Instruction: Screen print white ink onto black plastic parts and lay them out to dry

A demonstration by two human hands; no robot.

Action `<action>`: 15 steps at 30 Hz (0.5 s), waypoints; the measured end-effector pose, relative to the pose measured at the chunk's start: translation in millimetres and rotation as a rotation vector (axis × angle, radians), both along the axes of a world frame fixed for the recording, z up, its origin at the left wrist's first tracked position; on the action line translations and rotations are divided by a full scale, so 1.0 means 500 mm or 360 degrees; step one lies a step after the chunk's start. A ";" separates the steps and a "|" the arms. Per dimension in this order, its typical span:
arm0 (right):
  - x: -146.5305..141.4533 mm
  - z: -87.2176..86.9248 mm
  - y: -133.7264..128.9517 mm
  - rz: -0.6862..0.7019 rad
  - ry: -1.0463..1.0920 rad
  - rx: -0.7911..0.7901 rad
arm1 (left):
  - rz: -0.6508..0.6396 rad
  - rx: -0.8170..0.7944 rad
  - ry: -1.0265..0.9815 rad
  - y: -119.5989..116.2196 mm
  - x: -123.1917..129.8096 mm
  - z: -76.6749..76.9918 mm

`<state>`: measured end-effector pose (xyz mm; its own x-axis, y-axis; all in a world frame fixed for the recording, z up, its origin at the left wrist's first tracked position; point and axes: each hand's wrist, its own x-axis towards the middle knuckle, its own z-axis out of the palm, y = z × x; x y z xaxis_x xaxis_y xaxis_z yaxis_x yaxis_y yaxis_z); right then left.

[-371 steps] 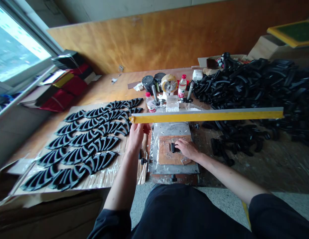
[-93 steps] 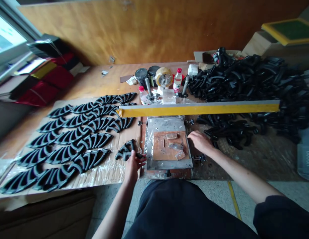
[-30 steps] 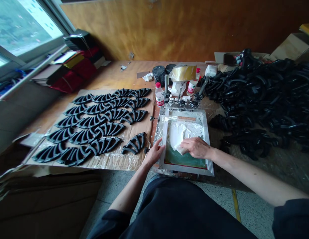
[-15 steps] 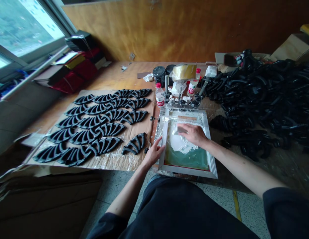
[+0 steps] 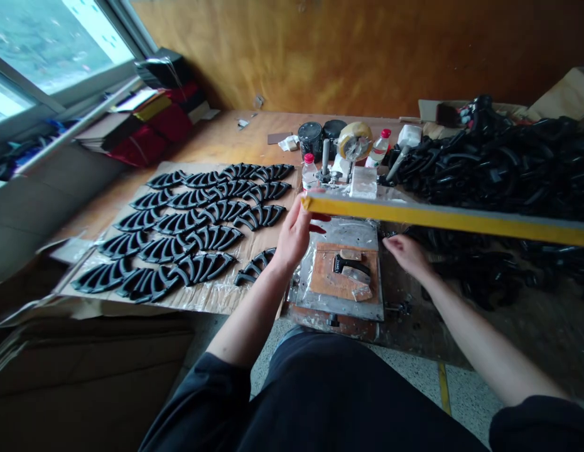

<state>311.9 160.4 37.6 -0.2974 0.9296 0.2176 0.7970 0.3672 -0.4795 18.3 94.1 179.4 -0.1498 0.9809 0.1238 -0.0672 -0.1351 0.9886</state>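
Observation:
My left hand (image 5: 294,235) grips the left end of a raised screen-printing frame (image 5: 443,217), seen nearly edge-on as a long grey and yellow bar. Beneath it lies a grey metal base plate (image 5: 301,292) with a brown wooden jig board (image 5: 324,276) on top. A curved black plastic part (image 5: 352,266) rests on that board. My right hand (image 5: 407,254) is just right of the plate, its fingers curled together; I cannot make out anything in them. Rows of similar curved black parts (image 5: 214,238) lie on cardboard to the left.
A big heap of black parts (image 5: 485,163) covers the right side. Behind the plate stand dark tubs (image 5: 311,139), a tape roll (image 5: 355,139) and red-capped bottles (image 5: 379,149). Stacked red and black boxes (image 5: 153,135) sit by the window.
The screen frame has been lifted off the base plate, uncovering the jig and black part. My left hand has risen with it. My right hand moved right; its scraper is no longer visible.

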 end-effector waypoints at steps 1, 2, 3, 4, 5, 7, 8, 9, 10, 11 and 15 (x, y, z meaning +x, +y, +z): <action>-0.030 -0.024 -0.028 0.0094 -0.0055 -0.0020 | 0.0000 -0.0002 -0.0036 0.009 0.005 0.001; -0.058 -0.043 -0.052 0.0167 -0.0134 -0.0032 | 0.0020 -0.0009 -0.0076 0.013 0.011 -0.003; -0.082 -0.055 -0.070 0.0217 -0.0236 -0.0050 | 0.0054 -0.0026 -0.0114 0.010 0.017 -0.014; -0.102 -0.060 -0.083 0.0248 -0.0353 -0.0086 | 0.0093 -0.0068 -0.0148 0.001 0.024 -0.030; -0.115 -0.059 -0.090 0.0253 -0.0459 -0.0139 | 0.0097 -0.0157 -0.0174 -0.015 0.032 -0.053; -0.135 -0.043 -0.098 0.0213 -0.0559 -0.0255 | -0.0073 -0.0490 -0.0205 -0.063 0.050 -0.109; -0.146 -0.030 -0.102 0.0207 -0.0552 -0.0271 | -0.0224 -0.0710 -0.0220 -0.090 0.059 -0.139; -0.161 -0.017 -0.109 0.0221 -0.0513 -0.0240 | -0.0360 -0.0914 -0.0256 -0.117 0.067 -0.169; -0.181 -0.005 -0.120 0.0257 -0.0453 -0.0166 | -0.0371 -0.1046 -0.0329 -0.142 0.072 -0.196; -0.208 0.006 -0.134 0.0316 -0.0392 -0.0071 | -0.0328 -0.1111 -0.0416 -0.163 0.074 -0.219; -0.354 0.024 -0.203 0.0774 -0.0215 0.0121 | 0.0354 -0.0980 -0.0579 -0.209 0.012 -0.277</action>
<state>134.7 59.1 49.7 -0.7220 0.6596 0.2088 0.5781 0.7410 -0.3417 24.5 -10.3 41.1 -0.2796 0.7987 -0.5329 -0.4402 0.3867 0.8104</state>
